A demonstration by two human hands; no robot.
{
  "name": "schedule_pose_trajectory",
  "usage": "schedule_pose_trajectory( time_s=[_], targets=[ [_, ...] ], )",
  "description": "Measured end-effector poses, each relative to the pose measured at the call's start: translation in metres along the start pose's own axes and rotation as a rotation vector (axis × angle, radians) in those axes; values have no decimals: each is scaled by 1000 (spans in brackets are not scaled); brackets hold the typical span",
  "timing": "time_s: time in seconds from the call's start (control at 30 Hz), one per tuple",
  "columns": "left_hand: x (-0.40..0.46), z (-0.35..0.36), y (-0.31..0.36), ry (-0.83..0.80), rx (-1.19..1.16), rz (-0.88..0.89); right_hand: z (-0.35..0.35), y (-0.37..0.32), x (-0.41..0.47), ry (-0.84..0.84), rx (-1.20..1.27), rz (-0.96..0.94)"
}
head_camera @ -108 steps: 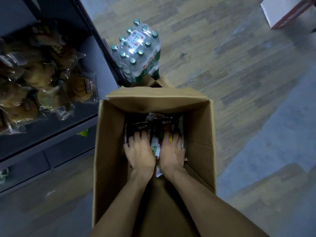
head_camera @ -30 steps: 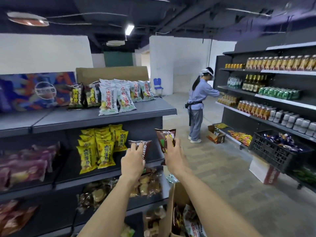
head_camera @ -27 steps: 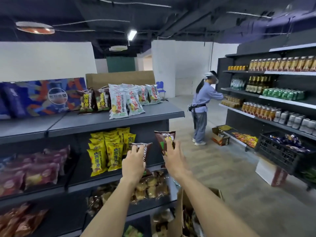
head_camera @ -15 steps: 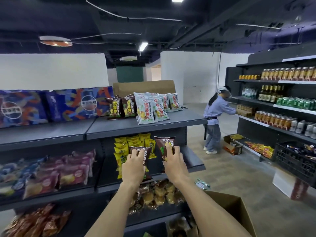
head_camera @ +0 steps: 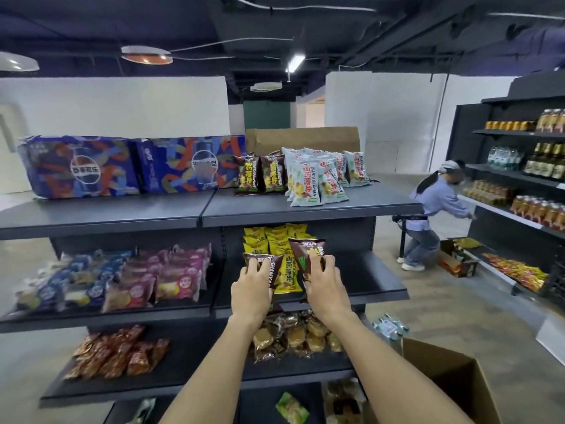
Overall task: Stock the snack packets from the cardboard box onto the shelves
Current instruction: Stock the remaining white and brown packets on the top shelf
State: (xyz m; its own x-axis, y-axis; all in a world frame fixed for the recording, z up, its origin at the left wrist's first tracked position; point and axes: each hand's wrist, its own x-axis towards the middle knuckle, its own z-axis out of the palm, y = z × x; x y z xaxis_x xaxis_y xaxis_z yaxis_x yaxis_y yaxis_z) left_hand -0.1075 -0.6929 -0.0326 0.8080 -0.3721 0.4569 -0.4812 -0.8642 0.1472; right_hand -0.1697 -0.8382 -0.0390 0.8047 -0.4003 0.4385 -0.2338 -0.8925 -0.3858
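Left hand (head_camera: 251, 289) grips one brown packet (head_camera: 269, 272) from behind, fingers curled over its top; right hand (head_camera: 324, 284) grips another brown packet (head_camera: 307, 257) likewise. Both are held upright, faces outward, apparently for standing beside the matching brown packs (head_camera: 260, 175) on the top shelf (head_camera: 305, 206). Their exact spot cannot be told. Box (head_camera: 452, 384) stands open at lower right.

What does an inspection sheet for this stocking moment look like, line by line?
Surface: dark shelf unit, several tiers, mostly stocked.
Job's things: one brown snack packet in the left hand, another brown packet in the right hand, both raised before the yellow packets; cardboard box open at lower right.
Clutter: bottle pack on the floor.
Grippers: left hand and right hand each grip a packet.
Cables: ceiling wiring.
Surroundings: second person at the drinks shelves.
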Motion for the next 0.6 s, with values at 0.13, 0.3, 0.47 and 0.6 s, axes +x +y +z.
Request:
schedule_pose_trajectory(
  time_s=[0.13,0.3,0.47,0.6],
  targets=[
    [23,-8,0,70,47,44,-4,-2,30,19,9,-55],
    [99,-55,4,215,80,34,-34,-19,105,125,56,-127],
    [165,-79,14,307,83,3,-53,-38,175,184,83,-173],
    [197,-70,18,332,126,-32,-41,-40,208,158,102,-170]
  ],
)
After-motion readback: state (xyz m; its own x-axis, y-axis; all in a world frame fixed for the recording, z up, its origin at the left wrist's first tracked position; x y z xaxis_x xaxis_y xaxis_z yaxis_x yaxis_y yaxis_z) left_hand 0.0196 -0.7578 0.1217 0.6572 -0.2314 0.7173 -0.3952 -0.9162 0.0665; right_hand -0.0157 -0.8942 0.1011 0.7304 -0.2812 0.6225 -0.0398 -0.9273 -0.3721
